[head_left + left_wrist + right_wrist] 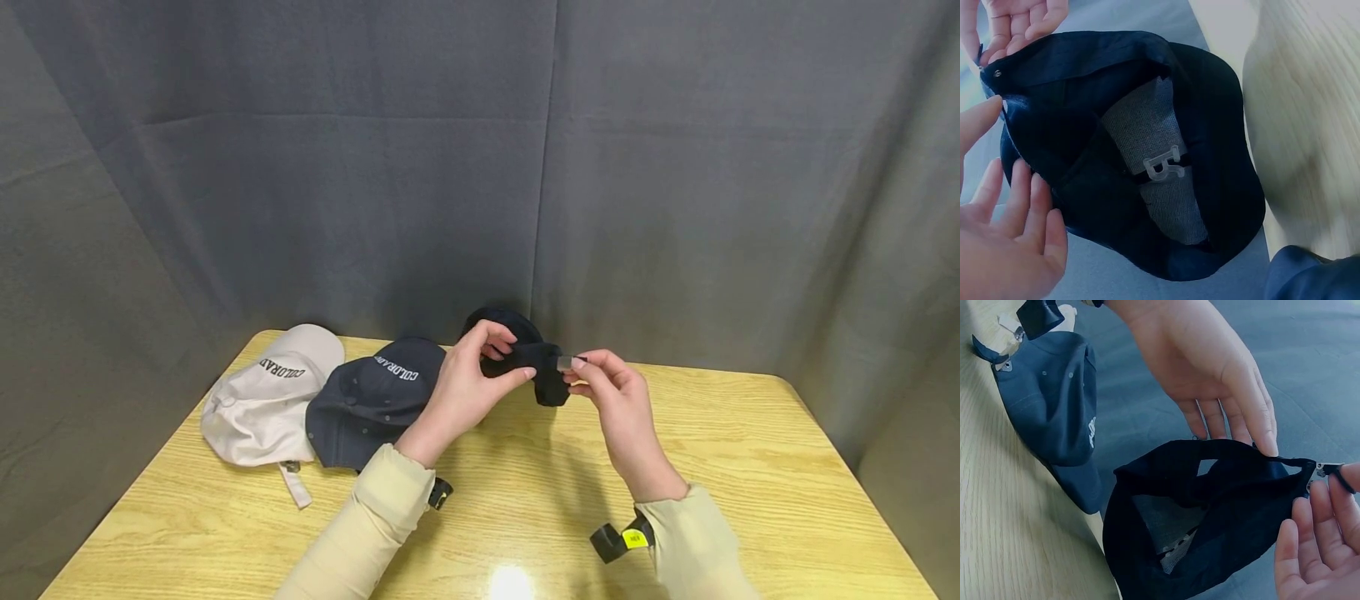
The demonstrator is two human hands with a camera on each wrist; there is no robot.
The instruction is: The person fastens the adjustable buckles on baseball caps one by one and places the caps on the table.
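Both hands hold a black cap (553, 390) up over the far part of the table. My left hand (465, 379) grips its back edge, thumb on the rim and fingers behind it in the left wrist view. At the end of the back strap (1340, 480), my right hand (618, 400) pinches between thumb and fingers beside the metal buckle (566, 363). The cap's opening faces the left wrist camera, showing pale mesh lining (1138, 125) and a clear plastic piece (1163, 167) inside. In the head view the left hand hides part of the crown.
A beige cap (255, 417) and a navy cap (367, 404) lie side by side on the wooden table (510, 508) at left, both lettered. The beige cap's strap (296, 486) points toward the front. A grey curtain (675, 208) stands behind the table and along its sides.
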